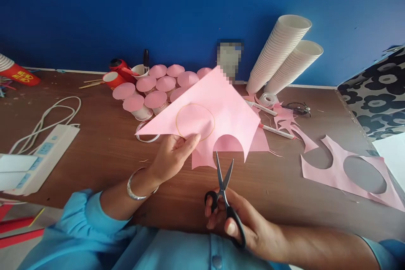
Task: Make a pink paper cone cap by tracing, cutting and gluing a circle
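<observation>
My left hand [172, 156] pinches the lower edge of a pink paper sheet [221, 105] and holds it up over the brown table [104, 147]. A circle is drawn on the sheet just above my fingers, and a round piece is cut out of its lower edge. My right hand [240, 219] grips black scissors [224, 185] by the handles. Their blades are parted and point up at the sheet's lower edge, just below the cutout.
Several cups topped with pink paper discs [155, 86] stand behind the sheet. Two stacks of white paper cups [284, 52] lean on the blue wall. Pink offcuts [348, 171], pens [275, 130], tape [268, 99] lie right; a power strip [44, 156] lies left.
</observation>
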Action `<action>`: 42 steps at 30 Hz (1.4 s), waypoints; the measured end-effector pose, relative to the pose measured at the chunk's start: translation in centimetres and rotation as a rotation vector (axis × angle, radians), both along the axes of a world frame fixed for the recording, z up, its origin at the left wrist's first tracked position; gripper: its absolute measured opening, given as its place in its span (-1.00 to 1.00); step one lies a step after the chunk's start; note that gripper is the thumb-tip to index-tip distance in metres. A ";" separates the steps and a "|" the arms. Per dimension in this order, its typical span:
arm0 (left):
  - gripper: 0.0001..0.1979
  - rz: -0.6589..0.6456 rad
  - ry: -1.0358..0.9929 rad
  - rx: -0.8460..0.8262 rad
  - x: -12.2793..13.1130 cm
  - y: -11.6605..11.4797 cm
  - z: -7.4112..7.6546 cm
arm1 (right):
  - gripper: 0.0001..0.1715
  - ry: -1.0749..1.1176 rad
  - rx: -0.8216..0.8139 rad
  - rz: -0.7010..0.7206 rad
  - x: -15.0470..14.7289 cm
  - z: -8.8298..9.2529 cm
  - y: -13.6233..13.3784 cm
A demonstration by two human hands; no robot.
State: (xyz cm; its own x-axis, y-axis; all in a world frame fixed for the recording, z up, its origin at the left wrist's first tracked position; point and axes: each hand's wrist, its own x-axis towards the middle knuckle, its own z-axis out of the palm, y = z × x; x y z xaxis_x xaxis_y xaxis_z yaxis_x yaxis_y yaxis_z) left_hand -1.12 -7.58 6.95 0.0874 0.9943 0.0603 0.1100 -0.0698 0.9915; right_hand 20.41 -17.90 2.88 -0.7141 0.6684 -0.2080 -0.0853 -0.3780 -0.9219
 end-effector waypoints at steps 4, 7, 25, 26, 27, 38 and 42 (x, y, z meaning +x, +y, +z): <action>-0.52 -0.125 -0.025 -0.046 0.5 -1.3 1.5 | -0.22 -0.070 0.108 -0.152 -0.5 -0.3 0.1; -0.57 -0.190 -0.016 -0.108 1.0 -2.1 1.6 | -0.24 -0.136 0.155 -0.227 -0.7 -0.2 0.5; -0.69 -0.256 0.060 -0.273 2.0 -3.2 0.2 | -0.31 -0.195 0.095 -0.214 -0.5 0.6 1.4; -0.67 -0.262 0.058 -0.276 2.0 -3.2 0.1 | -0.30 -0.195 0.088 -0.217 -0.5 0.7 1.5; -0.66 -0.268 0.052 -0.278 1.9 -3.2 0.0 | -0.30 -0.195 0.082 -0.221 -0.5 0.8 1.5; -0.56 -0.306 0.062 -0.267 0.8 -3.6 -1.3 | -0.34 -0.209 0.086 -0.221 -0.4 0.3 1.8; -0.58 -0.267 0.080 -0.265 0.4 -3.7 -1.8 | -0.33 -0.194 0.055 -0.223 -0.4 0.3 2.0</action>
